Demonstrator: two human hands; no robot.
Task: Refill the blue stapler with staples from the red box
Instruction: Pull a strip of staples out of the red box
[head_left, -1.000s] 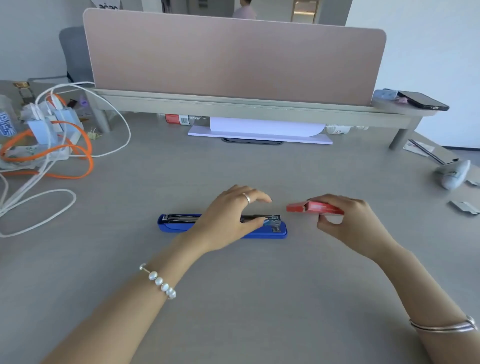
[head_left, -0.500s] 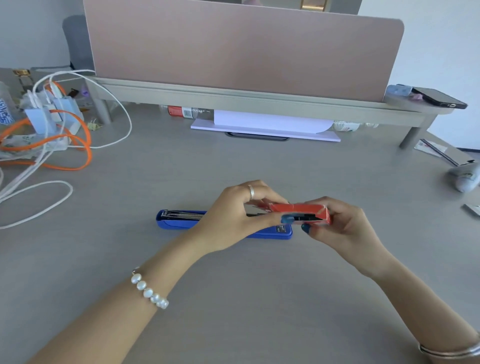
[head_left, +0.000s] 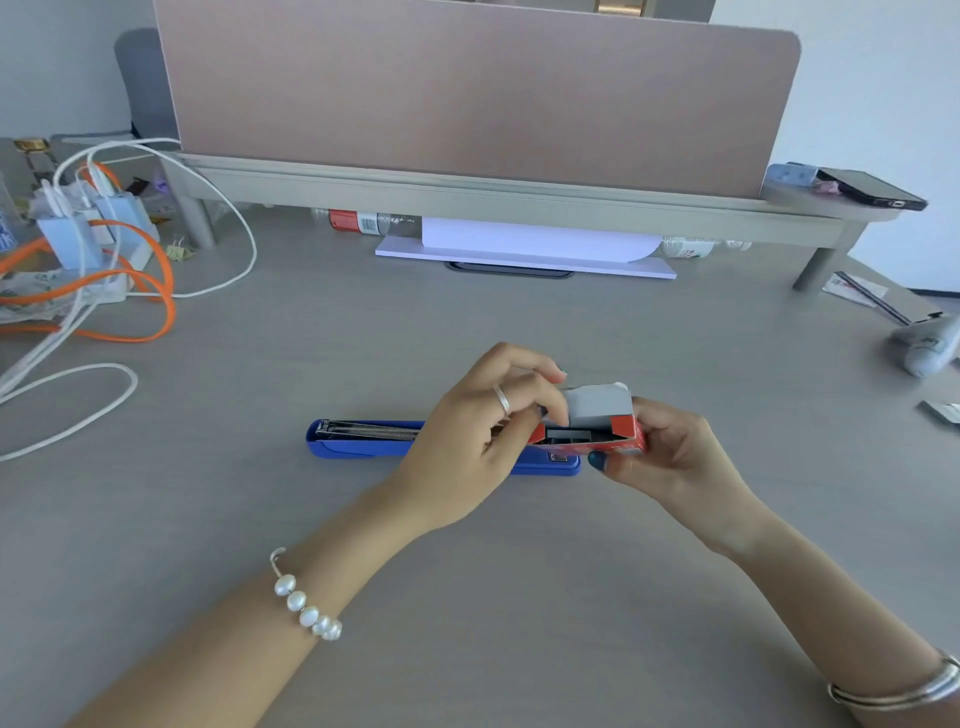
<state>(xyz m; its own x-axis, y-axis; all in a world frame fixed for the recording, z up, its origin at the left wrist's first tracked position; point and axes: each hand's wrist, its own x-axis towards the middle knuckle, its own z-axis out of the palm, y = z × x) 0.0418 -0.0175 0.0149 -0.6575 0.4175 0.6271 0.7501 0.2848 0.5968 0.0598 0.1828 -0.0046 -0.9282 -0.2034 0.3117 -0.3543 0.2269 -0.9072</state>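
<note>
Flap now lifted on red box: right hand clamped on it, left hand pinching inside. Could spill staples (box tilted) beside blue stapler.

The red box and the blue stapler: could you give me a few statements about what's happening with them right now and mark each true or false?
1. The red box is held in the right hand. True.
2. The box's flap is shut. False: its grey flap stands open, and dark contents show inside.
3. The blue stapler lies on the desk with its metal track exposed. True.
4. The left hand rests flat on the desk, away from the box. False: its fingers are at the box's open end.
5. A phone lies beside the stapler. False: it sits on the raised shelf at the far right.
</note>
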